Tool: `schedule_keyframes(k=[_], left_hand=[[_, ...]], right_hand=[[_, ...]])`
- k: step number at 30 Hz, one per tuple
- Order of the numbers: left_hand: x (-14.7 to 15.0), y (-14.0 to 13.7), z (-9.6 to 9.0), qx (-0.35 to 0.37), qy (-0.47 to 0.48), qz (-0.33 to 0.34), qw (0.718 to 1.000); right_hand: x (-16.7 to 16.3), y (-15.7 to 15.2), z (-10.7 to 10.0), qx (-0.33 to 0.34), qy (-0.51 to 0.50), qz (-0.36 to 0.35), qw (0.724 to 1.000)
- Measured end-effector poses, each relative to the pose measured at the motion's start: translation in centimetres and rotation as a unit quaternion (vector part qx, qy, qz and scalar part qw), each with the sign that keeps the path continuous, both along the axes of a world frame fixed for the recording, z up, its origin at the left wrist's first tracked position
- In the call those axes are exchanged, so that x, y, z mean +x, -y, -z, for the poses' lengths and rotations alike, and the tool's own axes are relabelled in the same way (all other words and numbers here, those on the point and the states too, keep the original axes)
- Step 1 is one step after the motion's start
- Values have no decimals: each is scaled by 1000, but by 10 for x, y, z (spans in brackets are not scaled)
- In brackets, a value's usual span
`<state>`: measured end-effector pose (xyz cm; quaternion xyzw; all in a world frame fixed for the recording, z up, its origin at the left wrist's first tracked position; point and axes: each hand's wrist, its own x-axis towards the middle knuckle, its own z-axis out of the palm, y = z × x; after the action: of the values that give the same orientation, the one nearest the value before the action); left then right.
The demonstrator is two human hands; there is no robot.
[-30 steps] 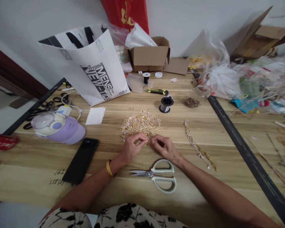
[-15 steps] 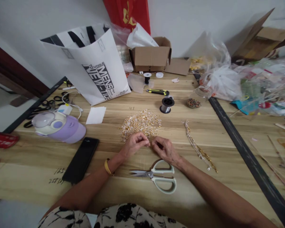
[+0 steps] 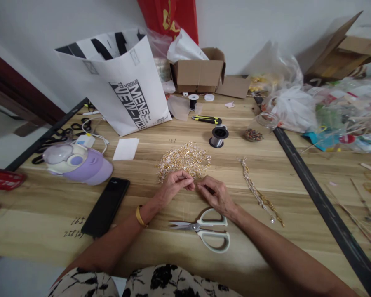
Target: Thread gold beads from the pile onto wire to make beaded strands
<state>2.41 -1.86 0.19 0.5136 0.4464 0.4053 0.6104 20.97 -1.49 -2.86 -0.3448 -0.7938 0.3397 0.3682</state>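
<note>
My left hand [image 3: 177, 186] is closed in a pinch at the near edge of a pile of small gold and clear beads [image 3: 185, 159]. Facing it, with the fingertips almost meeting, my right hand [image 3: 214, 192] is pinched too. Whatever lies between the fingers is too small to make out. Scissors [image 3: 200, 227] with pale handles lie just below the hands, blades pointing left. To the right rest gold and silver chains [image 3: 256, 189], laid out lengthwise. Beyond the pile stands a black spool of fine wire [image 3: 218, 137].
Left of my arm are a black phone [image 3: 105, 206], a purple and white bottle [image 3: 80, 163] and a white paper [image 3: 125, 149]. Behind stand a white bag [image 3: 117, 86], a cardboard box [image 3: 199, 74] and a yellow-black cutter [image 3: 206, 120]. A jar of beads [image 3: 254, 134] and plastic bags [image 3: 293, 107] are at right.
The left fingers have shifted slightly, with the thumb and forefinger straighter. Both hands stay pinched close together by the bead pile. The whole view has moved a little.
</note>
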Motion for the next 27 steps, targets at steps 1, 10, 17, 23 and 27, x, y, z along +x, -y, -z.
schedule_keyframes(k=[1, 10, 17, 23, 27], left_hand=[[0, 0, 0, 1, -5, -2, 1000], [3, 1, 4, -20, 17, -28, 999], [3, -1, 7, -13, -21, -27, 999], [2, -1, 12, -2, -27, -6, 1000], [3, 0, 13, -4, -22, 1, 1000]], right_hand=[[0, 0, -1, 2, -3, -1, 1000], [0, 2, -1, 35, -14, -11, 999], [4, 4, 5, 144, 77, 5, 987], [5, 5, 4, 166, 118, -38, 978], [3, 5, 2, 179, 133, -41, 974]])
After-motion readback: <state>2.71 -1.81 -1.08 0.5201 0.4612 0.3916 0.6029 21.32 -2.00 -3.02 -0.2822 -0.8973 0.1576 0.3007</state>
